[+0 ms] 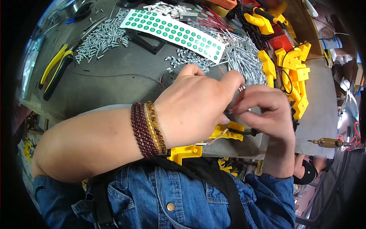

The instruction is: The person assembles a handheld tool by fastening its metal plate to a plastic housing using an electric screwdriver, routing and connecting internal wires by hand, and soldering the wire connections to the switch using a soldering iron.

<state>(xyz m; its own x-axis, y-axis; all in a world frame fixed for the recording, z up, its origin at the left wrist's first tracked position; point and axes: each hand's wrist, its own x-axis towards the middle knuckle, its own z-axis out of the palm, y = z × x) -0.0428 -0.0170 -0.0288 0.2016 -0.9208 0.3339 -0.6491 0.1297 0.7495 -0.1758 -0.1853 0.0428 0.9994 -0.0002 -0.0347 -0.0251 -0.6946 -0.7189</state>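
you held your left hand [188, 105], with beaded bracelets [143, 129] at its wrist, over the near side of the bench [103, 89], close to the curled fingers of your right hand [268, 108]. slivers of silver metal showed around the fingers, but you hid too much for me to tell whether either grip was open or closed on something. a yellow plastic part [236, 136] lay just below your hands, a black cable [249, 132] beside it; a yellow housing [185, 154] sat nearer and to the left. beyond your hands you had long silver screws [248, 57] to the right, shorter screws [101, 42] to the far left, and a white sheet of green round stickers [173, 32] between. pliers [57, 70] lay left; more yellow pieces [295, 72] were heaped right.
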